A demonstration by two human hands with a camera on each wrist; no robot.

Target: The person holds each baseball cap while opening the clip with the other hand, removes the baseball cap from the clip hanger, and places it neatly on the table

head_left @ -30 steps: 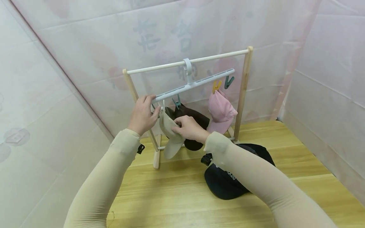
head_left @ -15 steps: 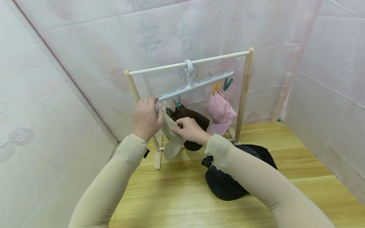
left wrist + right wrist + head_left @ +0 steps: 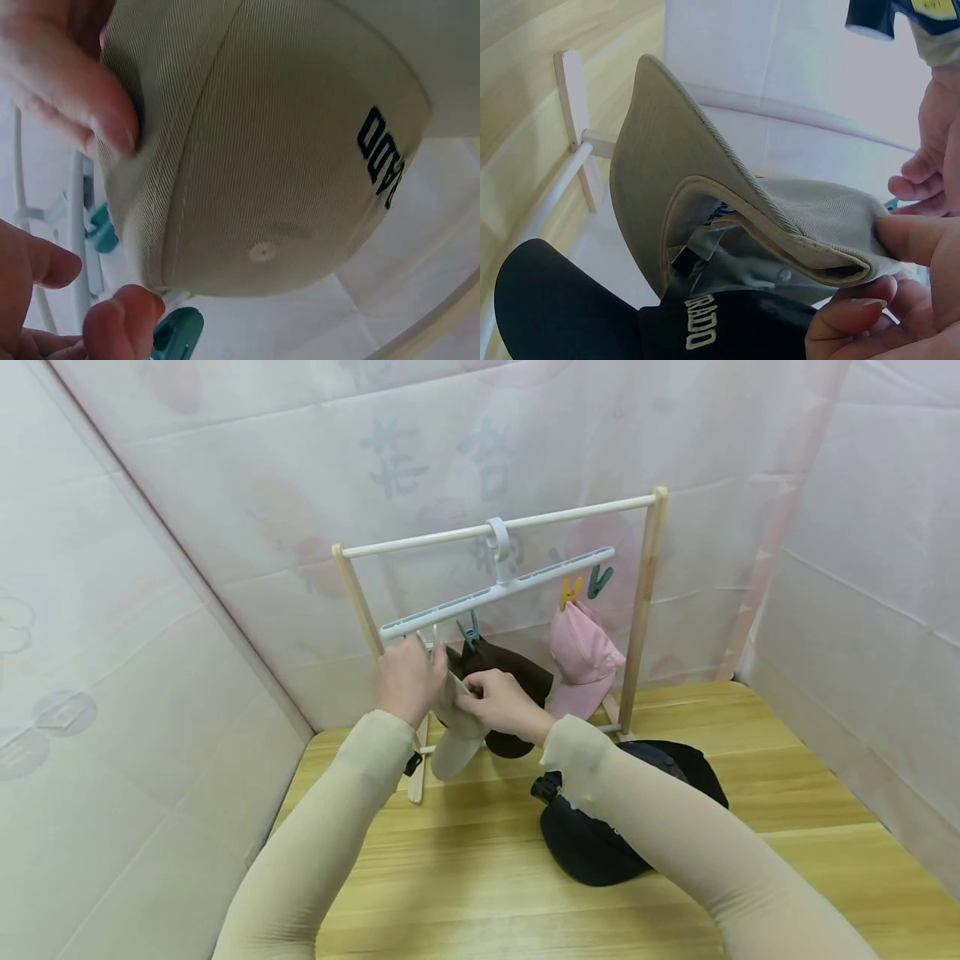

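Since a second ago, the left hand has been drawn down off the end of the white clip hanger and brought in against the beige cap; the hanger's left end is now left bare at about 11 o'clock from that hand. The right hand has stayed almost where it was. This suggests that the hanger is no longer being steadied and that both hands are now given to the cap itself.

The beige cap is found between the two hands, below the hanger's left end, with its brim hanging down toward 6 o'clock. In the left wrist view the cap's crown is touched by the left fingertips, thumb and fingers being bent lightly round its edge; whether it is truly gripped there cannot be told. In the right wrist view the cap's rim is pinched between the right thumb and curled fingers.

A brown cap is hung just at 3 o'clock of the beige one, under a teal clip. A pink cap is hung further toward 3 o'clock, on the wooden rack. A black cap is seen lying on the wooden table, at 5 o'clock of the right hand.
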